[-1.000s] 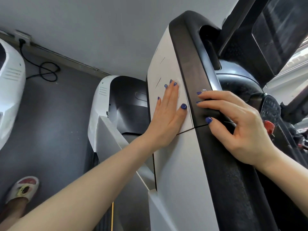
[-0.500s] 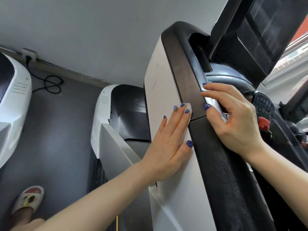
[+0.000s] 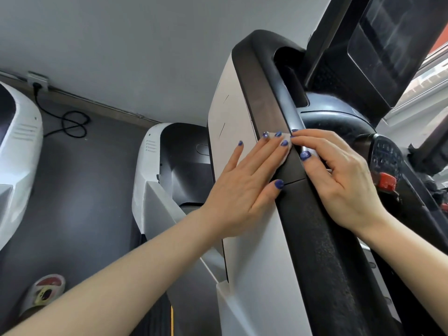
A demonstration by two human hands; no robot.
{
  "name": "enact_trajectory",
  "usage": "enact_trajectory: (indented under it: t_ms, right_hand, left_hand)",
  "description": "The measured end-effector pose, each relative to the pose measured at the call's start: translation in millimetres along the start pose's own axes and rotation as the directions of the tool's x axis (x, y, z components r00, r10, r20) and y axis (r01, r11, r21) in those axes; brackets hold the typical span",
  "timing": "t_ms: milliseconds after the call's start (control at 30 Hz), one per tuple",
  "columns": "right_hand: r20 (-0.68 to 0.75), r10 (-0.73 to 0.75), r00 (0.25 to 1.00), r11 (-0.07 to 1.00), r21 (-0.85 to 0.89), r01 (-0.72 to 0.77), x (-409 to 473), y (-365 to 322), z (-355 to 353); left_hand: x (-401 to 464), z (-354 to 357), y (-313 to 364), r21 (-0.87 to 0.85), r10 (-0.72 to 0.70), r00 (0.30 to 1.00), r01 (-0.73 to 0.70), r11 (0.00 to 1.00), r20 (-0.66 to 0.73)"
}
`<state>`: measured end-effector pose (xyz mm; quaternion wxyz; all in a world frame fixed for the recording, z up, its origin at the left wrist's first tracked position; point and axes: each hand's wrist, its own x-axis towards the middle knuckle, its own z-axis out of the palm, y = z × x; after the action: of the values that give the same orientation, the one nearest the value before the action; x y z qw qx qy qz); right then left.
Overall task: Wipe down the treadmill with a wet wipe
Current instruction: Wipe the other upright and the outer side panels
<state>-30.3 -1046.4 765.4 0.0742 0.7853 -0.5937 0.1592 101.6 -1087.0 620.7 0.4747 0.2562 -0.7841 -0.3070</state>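
I see the left hand (image 3: 244, 190) lying flat with fingers straight, pressing the white wet wipe (image 3: 283, 154) against the treadmill's (image 3: 257, 275) white side panel beside its black handrail (image 3: 315, 251), while the right hand (image 3: 339, 173) curls over that rail, fingertips touching the wipe's edge.

Dark grey floor (image 3: 80, 195) carries white treadmill bases (image 3: 155, 170); a coiled black cable (image 3: 72, 124); a slipper (image 3: 46, 291).
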Motion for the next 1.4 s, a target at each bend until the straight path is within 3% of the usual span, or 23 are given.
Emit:
enact_trajectory:
  t_ms: [233, 500, 767, 967, 1100, 1400]
  right_hand:
    - [-0.006, -0.094, 0.996, 0.993, -0.075, 0.093, 31, 19, 8]
    - [0.017, -0.033, 0.999, 0.999, -0.02, 0.034, 60, 29, 19]
    - [0.062, -0.079, 0.995, 0.997, -0.003, 0.08, 67, 28, 22]
    - [0.203, -0.149, 0.968, 0.987, -0.024, 0.157, 91, 24, 30]
    - [0.192, -0.138, 0.972, 0.99, 0.011, 0.138, 90, 23, 30]
    - [0.208, -0.133, 0.969, 0.991, 0.023, 0.131, 92, 23, 30]
  left_hand:
    - [4, 2, -2, -0.071, -0.004, 1.0, 0.004, 0.997, 0.001]
    - [4, 0, -18, -0.042, -0.029, 1.0, 0.029, 0.999, -0.007]
    - [5, 10, -8, -0.326, -0.176, 0.984, 0.171, 0.93, 0.013]
    - [-5, 24, -12, -0.423, -0.268, 0.963, 0.241, 0.873, -0.004]
    - [-18, 32, -18, -0.433, -0.284, 0.959, 0.249, 0.866, -0.016]
    - [37, 19, -42, -0.421, -0.303, 0.95, 0.246, 0.873, -0.073]
